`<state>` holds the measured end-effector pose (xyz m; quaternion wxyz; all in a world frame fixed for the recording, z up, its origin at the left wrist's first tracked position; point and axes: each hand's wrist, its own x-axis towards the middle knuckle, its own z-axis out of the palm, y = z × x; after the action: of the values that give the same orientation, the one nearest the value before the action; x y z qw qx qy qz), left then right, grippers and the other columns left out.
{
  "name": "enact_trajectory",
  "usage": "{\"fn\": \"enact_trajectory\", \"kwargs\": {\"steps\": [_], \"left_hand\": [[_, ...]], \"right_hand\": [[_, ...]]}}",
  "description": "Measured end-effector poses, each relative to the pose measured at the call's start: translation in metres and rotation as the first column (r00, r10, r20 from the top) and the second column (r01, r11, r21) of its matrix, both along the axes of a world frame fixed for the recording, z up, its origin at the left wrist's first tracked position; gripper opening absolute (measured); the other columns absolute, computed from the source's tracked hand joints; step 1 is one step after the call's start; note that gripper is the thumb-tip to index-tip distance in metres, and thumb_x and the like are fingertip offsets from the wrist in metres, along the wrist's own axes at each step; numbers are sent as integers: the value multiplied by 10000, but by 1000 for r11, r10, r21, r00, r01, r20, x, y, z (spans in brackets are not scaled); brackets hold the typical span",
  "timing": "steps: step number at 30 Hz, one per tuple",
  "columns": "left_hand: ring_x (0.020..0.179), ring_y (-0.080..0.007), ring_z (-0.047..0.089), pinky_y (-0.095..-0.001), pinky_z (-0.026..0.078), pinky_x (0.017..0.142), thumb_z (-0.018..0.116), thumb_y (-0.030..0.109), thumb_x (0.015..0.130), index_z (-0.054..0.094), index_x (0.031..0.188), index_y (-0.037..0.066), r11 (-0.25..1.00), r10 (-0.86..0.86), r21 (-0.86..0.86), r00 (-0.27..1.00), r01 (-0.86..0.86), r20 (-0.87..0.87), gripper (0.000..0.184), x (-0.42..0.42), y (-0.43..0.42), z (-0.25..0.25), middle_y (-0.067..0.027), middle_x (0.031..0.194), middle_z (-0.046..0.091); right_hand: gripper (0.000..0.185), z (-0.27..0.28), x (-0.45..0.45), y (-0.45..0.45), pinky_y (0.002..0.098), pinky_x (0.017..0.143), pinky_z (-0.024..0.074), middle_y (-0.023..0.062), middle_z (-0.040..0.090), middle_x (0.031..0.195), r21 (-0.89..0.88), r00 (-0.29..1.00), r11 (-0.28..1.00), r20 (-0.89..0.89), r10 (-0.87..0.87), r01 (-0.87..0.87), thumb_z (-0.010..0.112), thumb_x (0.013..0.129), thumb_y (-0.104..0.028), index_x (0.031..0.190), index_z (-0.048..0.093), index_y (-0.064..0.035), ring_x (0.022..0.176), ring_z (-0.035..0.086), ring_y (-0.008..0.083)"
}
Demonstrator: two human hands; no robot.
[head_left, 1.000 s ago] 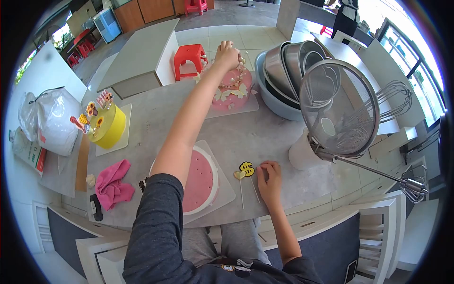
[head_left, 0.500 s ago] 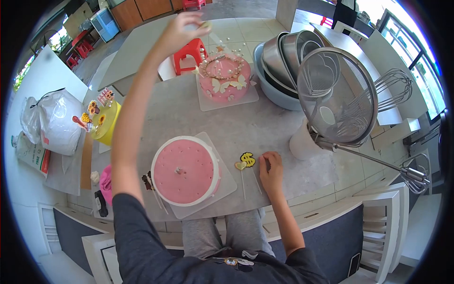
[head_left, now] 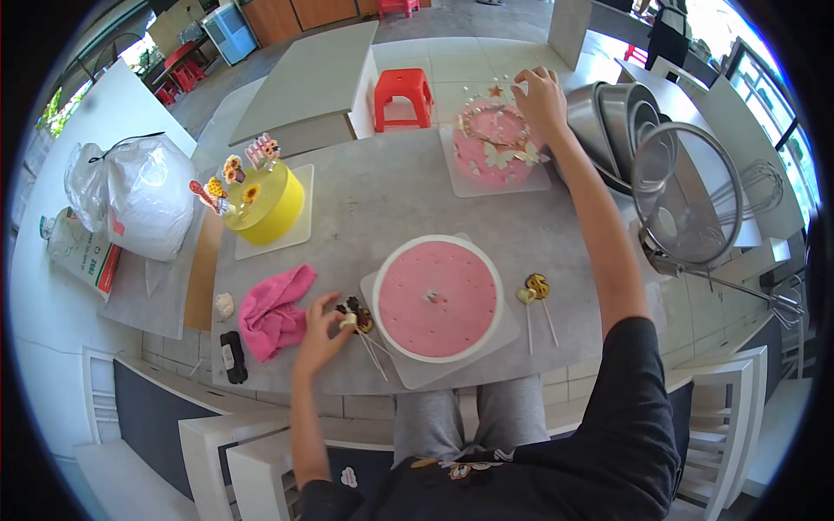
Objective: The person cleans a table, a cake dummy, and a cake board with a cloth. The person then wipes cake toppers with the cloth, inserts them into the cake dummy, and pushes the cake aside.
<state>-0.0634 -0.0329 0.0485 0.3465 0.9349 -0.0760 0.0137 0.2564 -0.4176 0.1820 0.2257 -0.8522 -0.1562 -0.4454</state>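
My left hand (head_left: 323,339) is low at the left of the plain pink cake (head_left: 439,300), its thumb and fingertips closed on a small cream heart topper (head_left: 348,320). Dark-topped sticks (head_left: 365,318) lie beside it, near the white cake rim. My right hand (head_left: 545,102) reaches over the far decorated pink cake (head_left: 493,158), which carries pearls, white butterflies and a gold star. Its fingers are bent together at the pearls on the right side; what they hold is too small to tell. Two gold toppers (head_left: 537,288) lie on sticks right of the near cake.
A yellow cake (head_left: 276,213) with flower and figure toppers stands at the left. Nearby are a pink cloth (head_left: 276,313), a black object (head_left: 233,357) and plastic bags (head_left: 149,195). Metal bowls (head_left: 599,130), a sieve (head_left: 686,195) and whisks stand at the right.
The view has turned left. My left hand has come down from above the far cake to the sticks beside the near one. My right hand has moved from the table to the far cake.
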Motion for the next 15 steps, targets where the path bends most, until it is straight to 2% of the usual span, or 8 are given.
{"fn": "enact_trajectory", "kwargs": {"steps": [2,3,5,7,10,14,15], "left_hand": [[1121,-291,372,-374,296,940,663,170,696,543,861,52,987,150,-73,979,-141,139,236,-1,-10,-6,-98,1193,453],[1121,-291,372,-374,296,940,663,170,696,543,861,52,986,157,-78,977,-147,145,236,-2,-14,-8,-98,1193,453],[1108,-294,383,-377,299,936,655,160,691,544,920,63,962,263,-132,937,-237,229,273,-3,-20,-5,-103,1182,458],[1101,-295,392,-379,301,937,646,151,689,546,958,65,964,264,-92,935,-249,235,300,-2,-20,-3,-104,1175,463],[1101,-289,397,-382,304,938,645,160,692,544,978,64,970,244,-61,939,-237,242,318,0,-16,-3,-100,1169,468],[1101,-285,403,-380,318,930,641,168,698,542,991,61,974,228,-62,947,-220,228,328,0,-16,-1,-94,1158,478],[1101,-285,405,-378,322,927,638,169,700,541,994,61,974,227,-61,945,-219,235,329,0,-16,-2,-93,1156,481]], "right_hand": [[194,-11,36,3,393,830,392,122,528,1011,-268,962,952,-182,-203,150,639,694,-246,825,634,-103,1041,441,290],[194,-15,43,6,393,830,392,122,528,1011,-270,965,952,-175,-197,145,639,694,-246,825,634,-103,1041,441,290],[216,-24,60,13,421,878,354,138,492,1077,-230,913,959,-332,-237,166,665,666,-282,806,653,-118,1085,398,312],[212,-33,74,13,413,878,360,127,500,1060,-222,921,960,-312,-235,170,686,646,-293,788,658,-138,1074,409,314],[223,-31,83,10,422,887,350,113,514,1042,-169,887,974,-413,-206,148,726,589,-293,769,662,-179,1082,396,309],[227,-24,86,7,428,911,323,91,518,1041,-241,894,966,-405,-192,98,731,571,-288,749,657,-168,1082,397,293],[222,-22,86,7,428,925,307,77,511,1055,-308,902,947,-377,-211,92,729,571,-282,745,655,-166,1080,397,292]]}}
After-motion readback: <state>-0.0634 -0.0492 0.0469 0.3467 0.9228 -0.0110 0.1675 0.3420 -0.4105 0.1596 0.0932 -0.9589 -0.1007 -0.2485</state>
